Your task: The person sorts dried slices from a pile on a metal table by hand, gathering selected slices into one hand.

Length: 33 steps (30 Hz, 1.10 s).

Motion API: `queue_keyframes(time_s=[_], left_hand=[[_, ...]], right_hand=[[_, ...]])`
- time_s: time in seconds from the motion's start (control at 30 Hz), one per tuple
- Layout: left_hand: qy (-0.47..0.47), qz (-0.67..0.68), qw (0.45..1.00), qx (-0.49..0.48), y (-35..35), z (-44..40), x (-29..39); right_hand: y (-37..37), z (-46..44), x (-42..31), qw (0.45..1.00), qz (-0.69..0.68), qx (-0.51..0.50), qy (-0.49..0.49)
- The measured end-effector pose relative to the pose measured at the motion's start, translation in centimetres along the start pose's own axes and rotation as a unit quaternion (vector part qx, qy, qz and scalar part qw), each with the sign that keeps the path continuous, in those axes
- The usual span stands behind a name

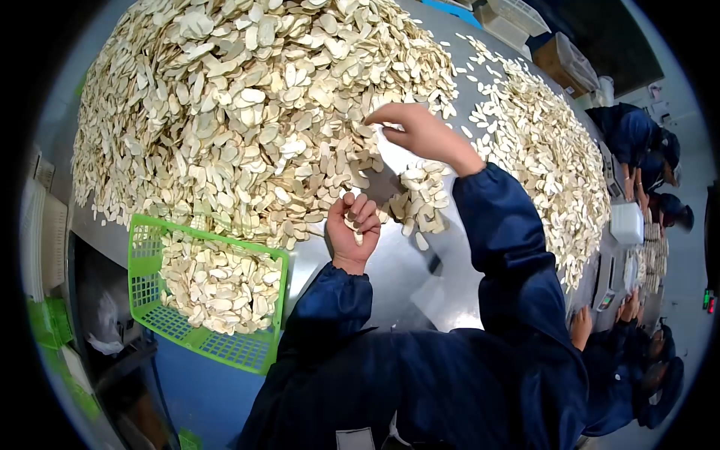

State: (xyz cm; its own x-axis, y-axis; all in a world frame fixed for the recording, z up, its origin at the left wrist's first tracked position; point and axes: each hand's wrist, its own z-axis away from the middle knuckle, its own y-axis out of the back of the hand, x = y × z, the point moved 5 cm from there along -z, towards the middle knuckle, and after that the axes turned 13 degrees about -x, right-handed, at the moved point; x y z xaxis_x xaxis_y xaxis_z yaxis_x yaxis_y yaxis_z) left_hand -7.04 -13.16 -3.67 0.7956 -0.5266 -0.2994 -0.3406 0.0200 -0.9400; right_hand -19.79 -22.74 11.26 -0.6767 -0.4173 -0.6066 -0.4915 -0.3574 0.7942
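The apparent picking-over of slices (247, 97), left hand (350, 231) closed on one, right hand's (426, 133) grip unclear, probably next calls for light pinching.

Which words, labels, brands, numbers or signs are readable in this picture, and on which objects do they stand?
No text can be read.
White patch on the dark clothing: no legible words.
Small lit display on the right: too small to read.
Red and green lit spots at the far right: too small and blurred.
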Motion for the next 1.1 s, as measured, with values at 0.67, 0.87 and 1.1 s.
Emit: queue_keyframes(time_s=[0.67,0.87,1.1], left_hand=[[0.032,0.028,0.999,-0.011,-0.3,0.1,-0.8],[0.094,0.045,0.994,-0.028,0.3,0.4,-1.4],[0.116,-0.007,0.992,0.045,1.2,1.3,-3.8]], right_hand=[[-1.1,13.6,6.5,0.976,0.012,0.032,-0.213],[-7.8,15.9,5.6,0.951,0.008,0.158,-0.265],[-9.6,16.7,3.9,0.915,-0.044,0.226,-0.33]])
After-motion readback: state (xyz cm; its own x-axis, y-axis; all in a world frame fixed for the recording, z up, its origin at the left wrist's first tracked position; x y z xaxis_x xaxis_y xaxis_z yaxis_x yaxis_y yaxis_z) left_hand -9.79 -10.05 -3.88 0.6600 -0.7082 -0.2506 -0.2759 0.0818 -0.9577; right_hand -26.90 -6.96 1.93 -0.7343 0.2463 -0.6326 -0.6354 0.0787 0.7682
